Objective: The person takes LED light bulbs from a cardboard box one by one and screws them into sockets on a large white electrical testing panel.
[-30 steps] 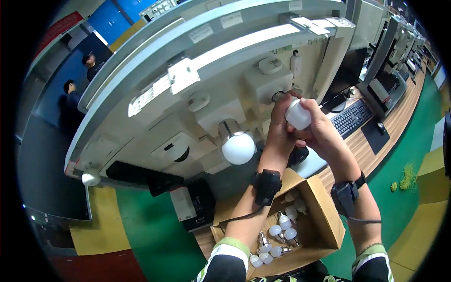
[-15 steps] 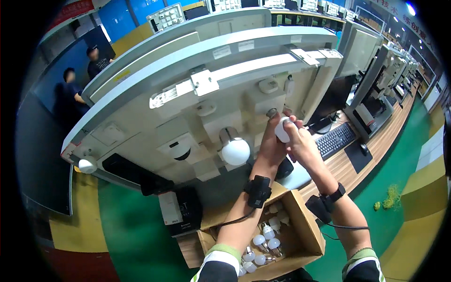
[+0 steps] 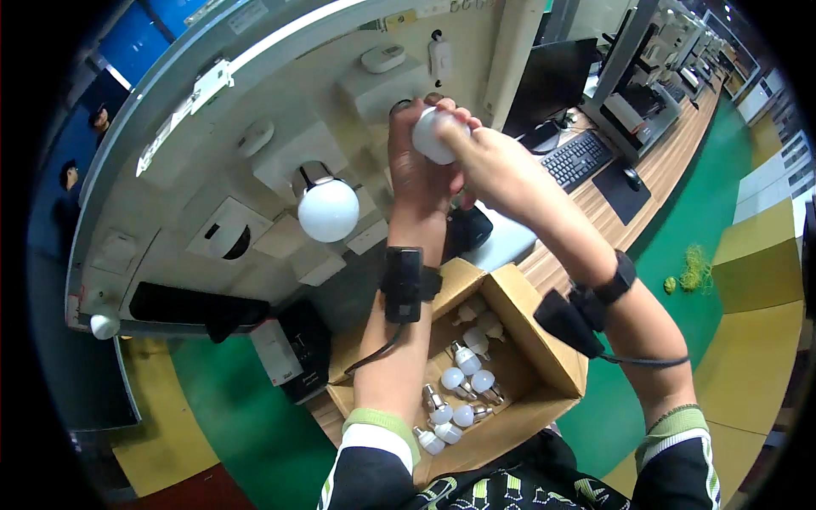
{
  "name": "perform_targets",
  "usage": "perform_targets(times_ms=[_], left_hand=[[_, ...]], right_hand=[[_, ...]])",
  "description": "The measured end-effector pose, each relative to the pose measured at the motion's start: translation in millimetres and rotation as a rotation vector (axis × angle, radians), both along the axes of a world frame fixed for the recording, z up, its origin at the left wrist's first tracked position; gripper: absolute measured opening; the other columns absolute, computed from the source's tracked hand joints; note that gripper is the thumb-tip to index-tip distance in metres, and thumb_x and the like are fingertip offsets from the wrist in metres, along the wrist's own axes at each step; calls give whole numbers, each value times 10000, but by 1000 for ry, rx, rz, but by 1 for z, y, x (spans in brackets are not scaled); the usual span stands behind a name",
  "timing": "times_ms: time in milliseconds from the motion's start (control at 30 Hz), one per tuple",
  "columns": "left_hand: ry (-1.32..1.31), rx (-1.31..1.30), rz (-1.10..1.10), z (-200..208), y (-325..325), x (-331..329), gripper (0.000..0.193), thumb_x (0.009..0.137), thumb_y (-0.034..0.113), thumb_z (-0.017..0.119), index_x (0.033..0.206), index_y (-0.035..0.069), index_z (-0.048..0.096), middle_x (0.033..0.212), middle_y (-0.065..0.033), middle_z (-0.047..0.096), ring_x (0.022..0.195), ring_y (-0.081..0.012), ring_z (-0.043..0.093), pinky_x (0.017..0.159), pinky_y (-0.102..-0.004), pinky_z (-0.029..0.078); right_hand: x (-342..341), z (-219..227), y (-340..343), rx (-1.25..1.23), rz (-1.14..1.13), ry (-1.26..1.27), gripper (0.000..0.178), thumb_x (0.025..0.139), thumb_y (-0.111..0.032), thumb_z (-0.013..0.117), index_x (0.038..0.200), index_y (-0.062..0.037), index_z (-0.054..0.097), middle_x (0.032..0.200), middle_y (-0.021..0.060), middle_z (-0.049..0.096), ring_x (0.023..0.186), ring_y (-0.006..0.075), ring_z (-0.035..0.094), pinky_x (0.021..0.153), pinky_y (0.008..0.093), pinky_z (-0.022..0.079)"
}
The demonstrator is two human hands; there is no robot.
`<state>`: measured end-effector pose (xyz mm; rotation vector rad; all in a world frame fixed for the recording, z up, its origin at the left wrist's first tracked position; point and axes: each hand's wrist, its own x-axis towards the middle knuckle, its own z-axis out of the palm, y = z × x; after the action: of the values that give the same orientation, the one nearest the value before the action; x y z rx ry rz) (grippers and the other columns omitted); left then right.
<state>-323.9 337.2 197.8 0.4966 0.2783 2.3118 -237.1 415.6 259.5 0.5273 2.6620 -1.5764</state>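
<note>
Presently, in the head view, both your hands are raised together at a white bulb (image 3: 435, 138) in front of the pale panel (image 3: 183, 183). Your right hand (image 3: 497, 166) is clamped on it, thumb laid across the round white face. Your left hand (image 3: 415, 174) is up against the bulb's left side; you cannot tell how far its fingers close, since the bulb and the right hand cover part of them. A metal ring (image 3: 399, 107) shows just behind the left hand, partly hidden.

To the left, a larger round lamp (image 3: 329, 210) sits in a metal holder (image 3: 308, 173) on the panel. Along the panel's upper frame you have a pale label (image 3: 247, 16) with print too blurred to read, and a small yellow sticker (image 3: 399, 18) on the panel's top edge, also unreadable. A black and white carton (image 3: 276, 353) near the panel's foot bears faint marks, too small to make out.

Below your forearms stands an open cardboard box (image 3: 551, 340) of loose bulbs (image 3: 482, 382); one bulb (image 3: 466, 359) among them carries tiny dark print that you cannot read. Further right, a keyboard (image 3: 578, 161) and a mouse (image 3: 631, 178) rest on the wooden desk (image 3: 659, 200), near a dark monitor (image 3: 551, 83).
</note>
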Motion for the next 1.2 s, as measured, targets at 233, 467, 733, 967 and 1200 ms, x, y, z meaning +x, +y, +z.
perform_targets(times_ms=[233,467,733,967,1200], left_hand=[[-161,164,20,-2,11,13,317,878,397,641,964,99,575,913,-13,636,926,-179,651,1022,-385,428],[-259,687,-256,-25,27,4,362,884,449,630,1039,129,562,947,2,627,922,-184,632,1040,-429,404],[-63,417,-324,-39,1,-19,274,857,356,583,945,127,461,777,-9,506,653,-168,524,699,-336,413],[-238,406,-108,-10,15,-4,227,846,309,575,891,103,490,759,-26,543,716,-180,549,777,-354,466],[-247,470,-115,-7,18,3,289,888,384,553,914,100,508,827,-23,542,777,-179,552,837,-367,462]], right_hand=[[7,-6,-16,517,-71,175,657,915,-523,505,951,124,613,861,306,648,816,402,670,730,455,536],[6,-15,-29,541,-38,283,388,940,-406,469,1041,-80,654,830,292,643,843,415,668,764,481,537],[3,-35,-50,110,-252,123,678,904,-548,491,1005,109,622,958,343,652,984,453,644,911,478,492],[7,-17,-30,306,-224,204,668,877,-573,540,942,81,657,799,282,677,801,405,692,760,459,552],[7,-6,-30,660,-217,272,590,885,-566,534,841,13,635,705,226,678,681,372,696,654,441,563]])
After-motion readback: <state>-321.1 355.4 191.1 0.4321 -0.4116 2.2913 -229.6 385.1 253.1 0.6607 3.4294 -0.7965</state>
